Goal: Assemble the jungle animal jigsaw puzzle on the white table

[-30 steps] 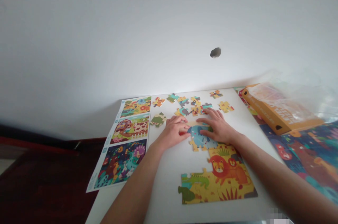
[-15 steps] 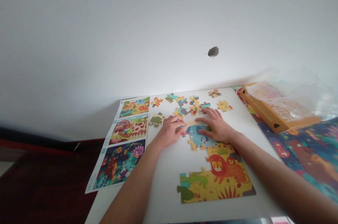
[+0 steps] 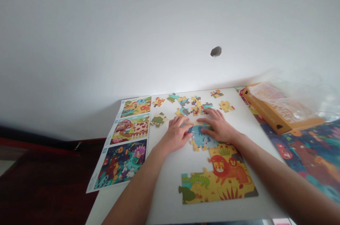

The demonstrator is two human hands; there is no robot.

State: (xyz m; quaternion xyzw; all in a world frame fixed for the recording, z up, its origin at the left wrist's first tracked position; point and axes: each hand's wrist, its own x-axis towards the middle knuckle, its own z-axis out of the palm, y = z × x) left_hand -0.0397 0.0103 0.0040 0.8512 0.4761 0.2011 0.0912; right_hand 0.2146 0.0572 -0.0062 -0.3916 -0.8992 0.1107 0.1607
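Note:
A partly joined jigsaw (image 3: pixel 217 180) with a lion and a crocodile lies on the white table (image 3: pixel 170 168). Above it sits a joined blue elephant section (image 3: pixel 201 139). My left hand (image 3: pixel 176 133) rests on the elephant section's left edge, fingers curled over a piece I cannot make out. My right hand (image 3: pixel 218 126) lies flat on the elephant section's upper right, fingers stretched out. Several loose pieces (image 3: pixel 195 106) are scattered beyond both hands.
A picture sheet (image 3: pixel 124 143) with three puzzle scenes lies at the table's left edge. An orange box (image 3: pixel 278 111) under clear plastic stands at the right, on a dark finished puzzle (image 3: pixel 313 154). A white wall rises behind the table. Dark floor lies to the left.
My left hand has slid slightly right, closer against the elephant section. My right hand has stayed in place.

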